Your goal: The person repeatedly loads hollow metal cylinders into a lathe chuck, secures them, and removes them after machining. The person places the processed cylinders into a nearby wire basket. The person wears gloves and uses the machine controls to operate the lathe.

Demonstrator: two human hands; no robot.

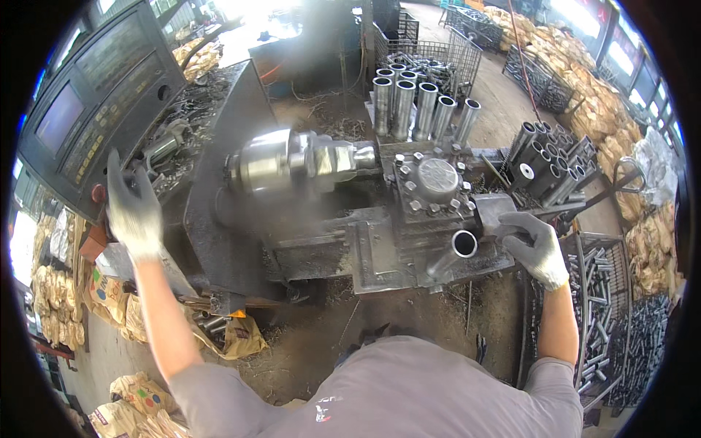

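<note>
My left hand (135, 215), in a grey-white glove, is raised at the lathe's control panel (91, 109), beside a red knob (98, 193). Its fingers are stretched apart and hold nothing visible. My right hand (537, 248), gloved too, has loosely bent fingers with a gap between them. Its fingertips are by a flat grey metal block (493, 212) at the side of the bolted tool post (437, 181); I cannot tell if they touch. In front of the post a metal tube (454, 255) stands tilted. Left of the post is the shiny chuck (270, 160), partly smeared.
Several upright metal tubes (404, 106) stand behind the tool post. More tubes (548, 160) are stacked at the right. Metal chips (193, 109) cover the ledge below the panel. A wire bin of small parts (595, 314) is at my right; sacks (109, 296) lie at left.
</note>
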